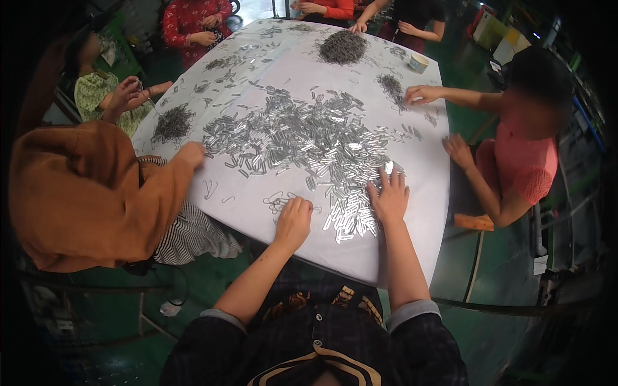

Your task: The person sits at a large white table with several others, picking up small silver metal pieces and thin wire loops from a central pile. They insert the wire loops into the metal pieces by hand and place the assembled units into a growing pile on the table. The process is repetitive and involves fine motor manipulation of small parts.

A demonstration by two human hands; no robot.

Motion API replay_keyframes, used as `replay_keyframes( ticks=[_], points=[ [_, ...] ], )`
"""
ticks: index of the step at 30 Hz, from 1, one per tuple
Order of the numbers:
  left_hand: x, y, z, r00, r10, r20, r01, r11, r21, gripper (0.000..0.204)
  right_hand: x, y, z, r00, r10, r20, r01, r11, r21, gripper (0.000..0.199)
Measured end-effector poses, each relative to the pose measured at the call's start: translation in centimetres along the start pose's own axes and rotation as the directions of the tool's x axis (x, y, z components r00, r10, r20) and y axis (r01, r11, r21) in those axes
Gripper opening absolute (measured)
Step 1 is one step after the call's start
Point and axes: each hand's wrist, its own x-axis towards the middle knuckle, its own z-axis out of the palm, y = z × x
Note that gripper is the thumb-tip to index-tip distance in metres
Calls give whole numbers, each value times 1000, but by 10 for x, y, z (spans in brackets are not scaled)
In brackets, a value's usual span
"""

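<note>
My right hand (pixel 390 198) lies flat with fingers spread on the near right end of a big heap of shiny oblong metal pieces (pixel 353 215). Closer to me on the left, my left hand (pixel 294 224) is closed, its fingertips curled down at the tabletop. What it grips, if anything, is hidden. Right beside those fingers is a small loose group of bent wire hooks (pixel 275 202). The heap stretches from my right hand across the middle of the white-covered table (pixel 425 222).
Co-workers surround the table. An arm in a brown sleeve (pixel 174 183) reaches in at left; a co-worker's hand (pixel 421 94) touches a small dark wire pile (pixel 391 87) at right. Farther back are a large wire pile (pixel 342 47) and a paper cup (pixel 418 63). Another wire pile (pixel 172 123) lies left.
</note>
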Motion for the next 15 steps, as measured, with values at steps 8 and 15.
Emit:
replay_keyframes(
  ticks=[8, 15],
  points=[
    [3, 1, 0, 999, 33, 10, -33, 999, 5, 6, -22, 24, 14, 985, 144, -99, -137, 988, 74, 67],
    [5, 4, -4, 1000, -2, 12, 2, 1000, -17, 4, -44, -14, 6, 998, -52, -40, 52, 999, 3, 65]
  ],
)
